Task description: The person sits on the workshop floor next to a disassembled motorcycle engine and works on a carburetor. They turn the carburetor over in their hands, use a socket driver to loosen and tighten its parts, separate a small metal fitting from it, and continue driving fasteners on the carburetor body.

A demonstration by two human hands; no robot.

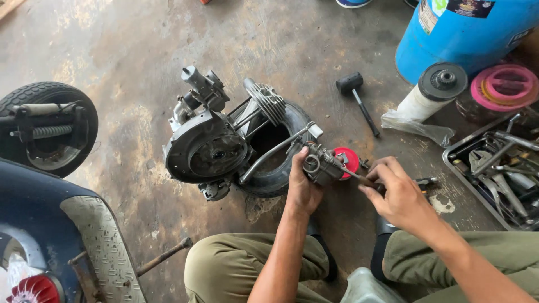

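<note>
Head view: a squatting person steadies a small carburettor (321, 164) and works a tool into it, just right of the engine (224, 137) on the floor

The left hand (302, 188) is wrapped under the carburettor, fingers pressed around its body, likely to keep it from turning; the right hand (400, 196) pinches a thin screwdriver (359, 178) whose tip meets the carburettor's side, so it can be driven against that hold. The engine rests across a tyre (281, 168), which props it off the stained concrete. A red cap (351, 160) lies just behind the carburettor, right of the engine. Further right of the engine lie a black mallet (356, 98), a white roll with a black disc on top (432, 92), a blue drum (469, 31) and a tray of tools (494, 168). Left of the engine stands a scooter wheel (48, 129). Nothing blocks the hands; the tyre sits closest
</note>
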